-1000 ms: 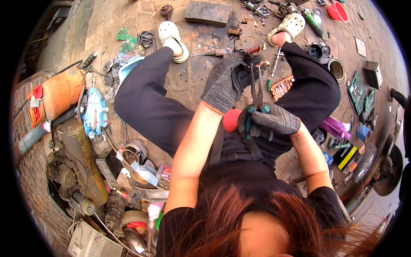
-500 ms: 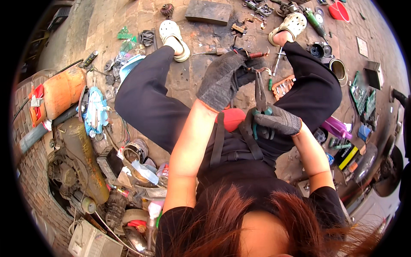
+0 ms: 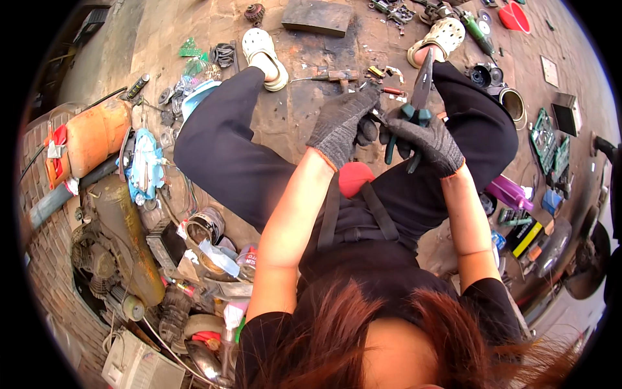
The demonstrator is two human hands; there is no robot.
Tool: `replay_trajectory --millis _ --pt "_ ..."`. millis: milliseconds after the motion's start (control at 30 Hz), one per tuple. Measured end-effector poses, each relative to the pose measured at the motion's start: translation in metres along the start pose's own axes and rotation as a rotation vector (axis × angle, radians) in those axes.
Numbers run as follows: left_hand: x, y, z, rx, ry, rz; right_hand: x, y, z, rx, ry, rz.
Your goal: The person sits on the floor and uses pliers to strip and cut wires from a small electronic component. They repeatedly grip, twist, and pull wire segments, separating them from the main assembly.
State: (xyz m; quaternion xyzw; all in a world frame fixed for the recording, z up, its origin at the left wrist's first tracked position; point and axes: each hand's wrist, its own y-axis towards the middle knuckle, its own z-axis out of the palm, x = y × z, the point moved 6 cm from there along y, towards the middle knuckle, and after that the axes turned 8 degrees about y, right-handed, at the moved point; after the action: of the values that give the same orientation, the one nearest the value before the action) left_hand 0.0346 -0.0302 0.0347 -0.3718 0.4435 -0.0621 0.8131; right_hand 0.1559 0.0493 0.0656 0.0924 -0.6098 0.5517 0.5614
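Head view: right hand [image 3: 429, 140] grasps one pair of pliers [image 3: 421, 94], nose forward, axis leaning right. Left hand [image 3: 345, 123] curls, contents unclear.

From the teal-handled metal pliers [image 3: 422, 94] in the grey knit-gloved right hand [image 3: 429, 141], the dark rectangular block [image 3: 317, 17] lies between ten and eleven o'clock, the purple plastic container [image 3: 508, 192] at four, the orange cylindrical metal tank [image 3: 97, 139] at nine.

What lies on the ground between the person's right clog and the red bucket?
The head view shows a green power tool and pale round discs between the clog and the bucket.
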Motion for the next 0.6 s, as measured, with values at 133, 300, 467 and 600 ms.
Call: replay_trajectory --millis 133,300,467,600 --pt "-0.019 -0.005 -0.007 -0.209 0.563 0.442 -0.009 -0.007 0.007 0.007 0.150 0.000" --pt "-0.052 -0.046 0.011 -0.451 0.966 1.121 0.005 -0.017 0.004 -0.081 0.375 0.031" --pt "-0.055 -0.047 0.028 -0.230 1.113 1.264 0.011 -0.018 0.004 -0.100 0.420 0.017" --pt "-0.055 -0.042 0.025 -0.221 1.092 1.233 0.007 -0.017 0.002 -0.086 0.469 0.007"
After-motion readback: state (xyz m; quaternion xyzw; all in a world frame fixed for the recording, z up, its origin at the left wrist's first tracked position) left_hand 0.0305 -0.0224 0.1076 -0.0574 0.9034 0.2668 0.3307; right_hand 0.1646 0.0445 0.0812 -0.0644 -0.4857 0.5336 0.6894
